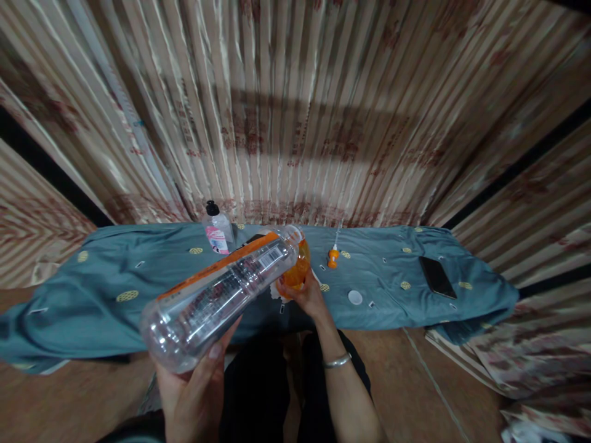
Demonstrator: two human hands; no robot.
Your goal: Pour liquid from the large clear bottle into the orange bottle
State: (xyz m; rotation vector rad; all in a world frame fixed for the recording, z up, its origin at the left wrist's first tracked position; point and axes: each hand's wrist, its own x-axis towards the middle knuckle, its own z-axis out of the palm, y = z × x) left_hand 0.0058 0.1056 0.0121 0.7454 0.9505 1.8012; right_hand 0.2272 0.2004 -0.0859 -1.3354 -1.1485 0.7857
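My left hand (198,381) is wrapped round the lower part of a large clear plastic bottle (221,289) with an orange-edged label. The bottle leans up to the right, its uncapped mouth just over an orange translucent bottle (299,271). My right hand (300,294) grips that orange bottle low on its side; the large bottle hides part of it. Whether liquid runs between them I cannot tell. Right of them lies an orange pump head (333,257) with its thin clear tube pointing away. A white round lid (354,298) lies nearer the front edge.
A table under a teal patterned cloth (392,307) spans the view. At the back left stands a bottle (218,232) with a pink label and black cap. A dark phone (437,277) lies at the right. Pleated curtains (295,123) hang behind, with dark poles at both sides.
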